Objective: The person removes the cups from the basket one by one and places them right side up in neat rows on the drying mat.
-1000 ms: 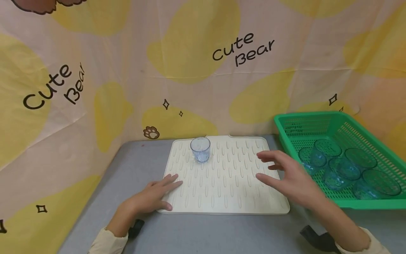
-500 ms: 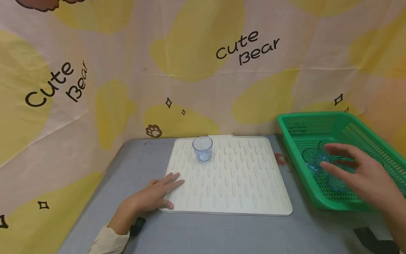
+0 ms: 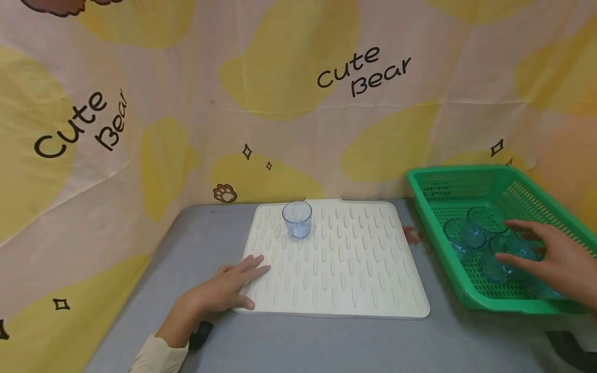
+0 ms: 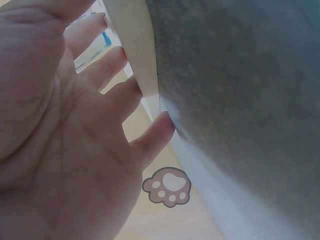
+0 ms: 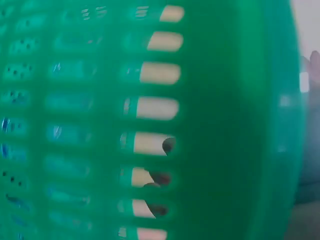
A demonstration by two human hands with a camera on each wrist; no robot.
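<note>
My left hand rests with straight, spread fingers on the left edge of a white ribbed drying mat. In the left wrist view, the fingers lie along the mat's pale edge. One clear bluish drinking glass stands upright on the mat's far left part. My right hand is inside a green plastic basket, thumb and fingers apart, over a glass; whether it touches the glass cannot be told. Several other glasses stand there, including one glass farther back; the hand partly hides some.
A grey table carries the mat and basket. A printed yellow and pale curtain hangs behind and along the left side. The basket's slotted wall fills most of the right wrist view, blocking the glasses.
My right hand has moved right from above the mat into the basket, among the glasses. My left hand stays on the mat's edge; the glass on the mat has not moved.
</note>
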